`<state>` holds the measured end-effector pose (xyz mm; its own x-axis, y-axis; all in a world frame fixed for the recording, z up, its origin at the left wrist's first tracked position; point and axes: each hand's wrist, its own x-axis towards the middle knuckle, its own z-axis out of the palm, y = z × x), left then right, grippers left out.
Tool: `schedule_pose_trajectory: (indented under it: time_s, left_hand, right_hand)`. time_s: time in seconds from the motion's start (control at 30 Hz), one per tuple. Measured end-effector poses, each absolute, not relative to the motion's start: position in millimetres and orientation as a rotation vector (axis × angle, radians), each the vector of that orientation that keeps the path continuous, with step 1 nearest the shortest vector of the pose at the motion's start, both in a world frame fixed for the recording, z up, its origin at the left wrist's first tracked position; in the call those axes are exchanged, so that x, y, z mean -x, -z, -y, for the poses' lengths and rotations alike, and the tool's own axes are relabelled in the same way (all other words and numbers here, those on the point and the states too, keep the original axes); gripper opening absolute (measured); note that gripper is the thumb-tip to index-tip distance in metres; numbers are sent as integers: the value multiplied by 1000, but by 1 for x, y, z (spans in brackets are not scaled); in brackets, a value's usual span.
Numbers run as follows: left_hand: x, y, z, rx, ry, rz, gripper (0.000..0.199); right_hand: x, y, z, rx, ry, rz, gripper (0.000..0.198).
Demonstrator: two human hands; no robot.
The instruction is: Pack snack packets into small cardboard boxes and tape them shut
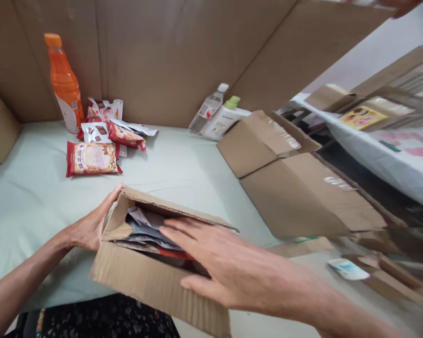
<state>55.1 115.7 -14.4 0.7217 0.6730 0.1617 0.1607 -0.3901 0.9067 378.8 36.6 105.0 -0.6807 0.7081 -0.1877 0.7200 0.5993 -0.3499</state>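
Observation:
A cardboard box (151, 284) stands tilted at the table's near edge, its top flaps open. My left hand (90, 227) grips its left end, with the thumb up along the corner. Across the opening lies my right hand (225, 263), fingers stretched out and reaching over the contents, the thumb by the near flap. Several flat packets (151, 230) are packed inside, grey, white and red; my right hand hides part of them. Beyond the box, a pile of snack packets (95, 158) in red and white lies on the table.
An orange drink bottle (65, 89) stands behind the snack pile. Towards the right, a clear plastic bottle (209, 110) and a white bottle with a green cap (223, 122) lean at the cardboard wall (162, 61). Larger open cartons (289, 197) flank the table (183, 164).

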Motion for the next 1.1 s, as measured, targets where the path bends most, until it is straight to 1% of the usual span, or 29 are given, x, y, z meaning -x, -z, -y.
schedule_pose_trajectory:
  time_s: [0.07, 0.17, 0.23, 0.33, 0.47, 0.5, 0.63, 0.73, 0.83, 0.93, 1.0, 1.1]
  left_hand:
    - [-52, 15, -105, -1938, -661, -690, 137]
    - [-50, 15, -95, -1949, -675, -726, 134]
    - [-50, 14, -92, -1956, -692, -722, 134]
    - [-52, 13, -92, -1964, -699, -723, 137]
    - [-53, 14, -93, -1950, -699, -711, 138]
    - [-53, 15, -93, -1955, -702, -705, 137]
    - [-53, 16, -91, -1977, -713, -700, 132]
    - [-54, 15, -89, -1984, -735, -694, 134]
    - [-55, 16, -89, -1990, -740, -702, 135]
    - [-56, 20, -90, -1986, -732, -694, 138]
    - [-56, 23, -90, -1976, -735, -688, 137]
    - [-58, 25, -89, -1968, -763, -689, 135]
  right_hand:
    - [-371, -107, -38, -1211, 676, -2802, 76]
    - [-359, -108, -45, -1291, 631, -2828, 54]
    - [-354, -104, -49, -1285, 593, -2840, 47]
    - [-351, -89, -51, -1241, 590, -2865, 48]
    - [-346, -69, -51, -1374, 405, -2848, 51]
    - [-345, -68, -52, -1376, 409, -2839, 51]
    - [-344, -84, -58, -1296, 734, -2742, 38]
    - [-346, -98, -56, -1318, 813, -2697, 37]
    - [-345, -99, -52, -1313, 725, -2741, 40]
    - [-338, -89, -50, -1267, 489, -2806, 37]
    - [-333, -79, -52, -1261, 320, -2827, 36]
    - [-331, -65, -56, -1289, 158, -2811, 47]
